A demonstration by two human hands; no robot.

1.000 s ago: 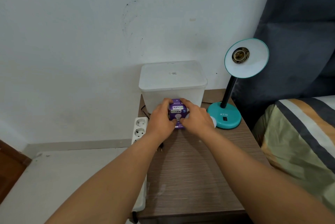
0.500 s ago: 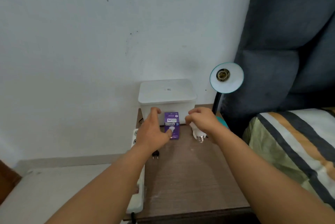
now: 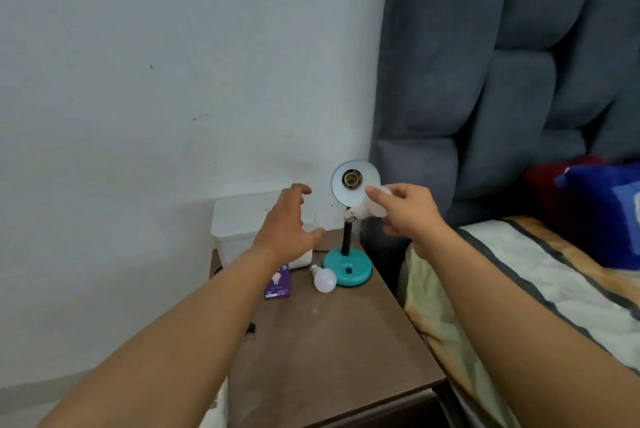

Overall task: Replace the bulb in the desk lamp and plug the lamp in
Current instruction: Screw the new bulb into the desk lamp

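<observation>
A teal desk lamp (image 3: 347, 270) stands at the back right of the wooden nightstand (image 3: 329, 341). Its shade (image 3: 346, 197) faces me and the brass socket (image 3: 350, 179) inside holds no bulb. My right hand (image 3: 407, 211) is raised just right of the shade, shut on a white bulb (image 3: 369, 207) with its screw base pointing down-left. My left hand (image 3: 289, 226) hovers open to the left of the shade, holding nothing. A second white bulb (image 3: 325, 279) lies on the nightstand beside the lamp base. The purple bulb box (image 3: 278, 285) lies flat, partly behind my left forearm.
A white lidded plastic bin (image 3: 242, 223) stands against the wall behind my left hand. A black plug (image 3: 251, 329) lies near the nightstand's left edge, with a white power strip (image 3: 220, 403) below it. A bed with a striped blanket (image 3: 519, 289) and grey padded headboard (image 3: 502, 81) borders the right.
Both hands left the purple box and rose toward the lamp shade. My right hand lifted a white bulb off the nightstand. The view shifted up and right.
</observation>
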